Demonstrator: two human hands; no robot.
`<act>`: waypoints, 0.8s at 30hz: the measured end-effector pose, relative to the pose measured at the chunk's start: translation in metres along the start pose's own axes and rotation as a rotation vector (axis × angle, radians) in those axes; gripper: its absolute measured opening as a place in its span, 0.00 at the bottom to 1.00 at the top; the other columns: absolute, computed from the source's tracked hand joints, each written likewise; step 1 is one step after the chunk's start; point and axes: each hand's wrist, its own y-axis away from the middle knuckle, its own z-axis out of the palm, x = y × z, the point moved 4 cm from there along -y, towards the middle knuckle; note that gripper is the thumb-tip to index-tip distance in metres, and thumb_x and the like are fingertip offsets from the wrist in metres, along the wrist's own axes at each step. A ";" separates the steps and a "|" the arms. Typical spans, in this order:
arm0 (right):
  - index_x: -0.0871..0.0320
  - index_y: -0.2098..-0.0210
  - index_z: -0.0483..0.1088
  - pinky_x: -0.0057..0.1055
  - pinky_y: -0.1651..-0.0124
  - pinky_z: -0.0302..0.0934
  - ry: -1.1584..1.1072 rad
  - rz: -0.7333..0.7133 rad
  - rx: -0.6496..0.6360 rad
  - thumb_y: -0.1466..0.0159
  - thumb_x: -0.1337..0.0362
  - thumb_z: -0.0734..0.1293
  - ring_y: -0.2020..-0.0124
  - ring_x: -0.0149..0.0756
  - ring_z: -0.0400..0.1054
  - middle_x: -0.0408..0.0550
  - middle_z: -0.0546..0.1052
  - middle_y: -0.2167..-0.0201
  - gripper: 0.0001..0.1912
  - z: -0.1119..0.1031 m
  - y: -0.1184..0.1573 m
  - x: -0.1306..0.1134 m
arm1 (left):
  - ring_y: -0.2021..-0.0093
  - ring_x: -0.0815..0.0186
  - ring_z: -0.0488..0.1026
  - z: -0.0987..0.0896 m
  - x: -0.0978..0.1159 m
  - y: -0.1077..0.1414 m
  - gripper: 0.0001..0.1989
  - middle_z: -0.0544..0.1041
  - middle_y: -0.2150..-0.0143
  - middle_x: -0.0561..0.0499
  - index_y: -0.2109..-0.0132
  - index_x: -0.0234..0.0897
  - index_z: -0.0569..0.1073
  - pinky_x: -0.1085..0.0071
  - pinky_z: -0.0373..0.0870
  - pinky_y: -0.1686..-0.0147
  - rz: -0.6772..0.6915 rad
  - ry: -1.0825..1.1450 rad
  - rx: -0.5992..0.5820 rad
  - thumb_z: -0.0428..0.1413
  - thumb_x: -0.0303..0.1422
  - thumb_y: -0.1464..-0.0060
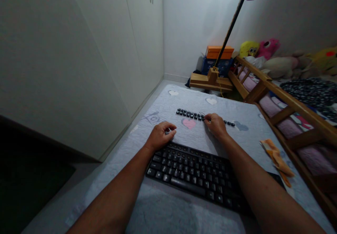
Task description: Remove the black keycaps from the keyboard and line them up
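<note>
Small black keys point(188, 114) lie lined up on the cloth point(184, 97) beyond a keyboard point(189, 170). The right hand point(216, 124) bends over them, grip hidden; the left hand point(160, 135) curls loosely, contents unclear. A brushing knuckle could scatter them.

Home bedroom — wooden bed rail point(297, 103), plush toys point(249, 47), pale wardrobe point(110, 33)
</note>
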 end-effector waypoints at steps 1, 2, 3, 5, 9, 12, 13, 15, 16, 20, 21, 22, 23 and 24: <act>0.57 0.65 0.77 0.31 0.58 0.59 -0.023 0.000 0.013 0.43 0.68 0.64 0.63 0.38 0.69 0.50 0.77 0.65 0.10 -0.002 0.000 -0.001 | 0.65 0.67 0.73 0.000 0.000 0.000 0.09 0.78 0.63 0.49 0.60 0.35 0.77 0.69 0.69 0.62 0.001 0.001 0.002 0.56 0.33 0.47; 0.57 0.66 0.77 0.31 0.58 0.59 -0.050 0.000 0.028 0.44 0.67 0.64 0.64 0.38 0.69 0.50 0.77 0.66 0.10 -0.006 0.001 -0.001 | 0.65 0.67 0.73 0.000 0.000 0.000 0.09 0.78 0.63 0.49 0.60 0.35 0.77 0.69 0.69 0.62 0.001 0.002 0.003 0.56 0.33 0.47; 0.58 0.67 0.77 0.32 0.58 0.60 -0.079 0.000 0.045 0.44 0.66 0.64 0.64 0.38 0.69 0.50 0.77 0.66 0.10 -0.010 0.001 -0.002 | 0.65 0.67 0.73 0.000 0.000 0.000 0.09 0.78 0.63 0.49 0.61 0.35 0.77 0.70 0.70 0.62 0.001 0.001 0.005 0.56 0.33 0.47; 0.59 0.68 0.77 0.33 0.57 0.60 -0.146 0.006 0.089 0.44 0.63 0.63 0.64 0.39 0.69 0.51 0.77 0.67 0.11 -0.023 0.004 -0.003 | 0.66 0.67 0.73 0.000 -0.001 0.001 0.09 0.78 0.62 0.49 0.60 0.35 0.77 0.70 0.70 0.63 -0.001 0.001 0.008 0.56 0.33 0.47; 0.61 0.67 0.75 0.35 0.60 0.62 -0.295 0.042 0.171 0.41 0.58 0.58 0.66 0.39 0.69 0.51 0.76 0.70 0.17 -0.056 0.021 -0.002 | 0.66 0.67 0.73 -0.001 -0.002 0.001 0.09 0.78 0.62 0.49 0.60 0.35 0.77 0.70 0.70 0.62 -0.006 0.000 0.011 0.56 0.33 0.47; 0.61 0.67 0.74 0.33 0.67 0.62 -0.548 0.070 0.199 0.39 0.59 0.55 0.73 0.36 0.67 0.48 0.73 0.76 0.19 -0.080 0.045 -0.003 | 0.65 0.67 0.73 -0.001 -0.001 0.001 0.09 0.78 0.62 0.49 0.60 0.35 0.77 0.69 0.70 0.62 -0.006 -0.007 0.011 0.56 0.33 0.47; 0.60 0.68 0.74 0.33 0.66 0.62 -0.673 0.081 0.211 0.38 0.59 0.54 0.72 0.36 0.67 0.48 0.73 0.75 0.19 -0.088 0.055 -0.004 | 0.65 0.67 0.73 -0.002 0.000 0.001 0.08 0.78 0.62 0.49 0.61 0.36 0.77 0.69 0.71 0.62 -0.002 -0.011 0.008 0.56 0.33 0.47; 0.59 0.68 0.73 0.32 0.65 0.62 -0.755 0.090 0.200 0.37 0.59 0.53 0.69 0.36 0.68 0.49 0.75 0.71 0.19 -0.102 0.076 -0.011 | 0.65 0.66 0.73 -0.002 0.003 0.001 0.08 0.78 0.62 0.50 0.60 0.36 0.77 0.69 0.70 0.61 0.014 -0.023 0.004 0.56 0.32 0.47; 0.58 0.69 0.74 0.32 0.66 0.61 -0.719 0.096 0.181 0.36 0.59 0.52 0.70 0.36 0.67 0.49 0.74 0.72 0.20 -0.108 0.087 -0.015 | 0.65 0.66 0.73 -0.003 0.005 0.002 0.08 0.78 0.62 0.50 0.60 0.36 0.76 0.68 0.70 0.61 0.024 -0.033 0.001 0.56 0.32 0.47; 0.56 0.68 0.72 0.28 0.74 0.56 -0.689 0.134 0.023 0.33 0.54 0.52 0.78 0.32 0.61 0.42 0.68 0.80 0.21 -0.112 0.130 -0.032 | 0.64 0.65 0.72 -0.005 0.016 0.004 0.07 0.78 0.62 0.49 0.61 0.37 0.76 0.67 0.70 0.60 0.070 -0.072 -0.012 0.56 0.30 0.48; 0.56 0.67 0.71 0.28 0.74 0.56 -0.687 0.156 -0.022 0.34 0.52 0.54 0.77 0.32 0.61 0.42 0.67 0.80 0.20 -0.109 0.139 -0.035 | 0.64 0.65 0.72 -0.005 0.019 0.005 0.07 0.78 0.62 0.49 0.61 0.36 0.76 0.67 0.70 0.60 0.085 -0.081 -0.017 0.57 0.30 0.48; 0.56 0.66 0.71 0.28 0.73 0.57 -0.682 0.176 -0.052 0.34 0.51 0.55 0.76 0.32 0.62 0.42 0.68 0.78 0.19 -0.105 0.146 -0.036 | 0.63 0.65 0.72 -0.005 0.022 0.006 0.07 0.78 0.62 0.49 0.60 0.36 0.76 0.66 0.70 0.59 0.100 -0.089 -0.023 0.57 0.30 0.48; 0.55 0.64 0.70 0.28 0.71 0.58 -0.671 0.189 -0.086 0.34 0.51 0.56 0.75 0.32 0.64 0.42 0.69 0.77 0.18 -0.101 0.153 -0.038 | 0.63 0.64 0.72 -0.004 0.025 0.006 0.07 0.77 0.63 0.49 0.60 0.36 0.76 0.66 0.70 0.59 0.116 -0.100 -0.032 0.56 0.30 0.48; 0.55 0.63 0.70 0.28 0.70 0.59 -0.653 0.193 -0.119 0.33 0.51 0.56 0.74 0.32 0.64 0.41 0.69 0.77 0.18 -0.096 0.158 -0.040 | 0.62 0.64 0.72 -0.004 0.028 0.007 0.07 0.77 0.63 0.49 0.60 0.36 0.76 0.65 0.70 0.58 0.134 -0.110 -0.042 0.56 0.29 0.48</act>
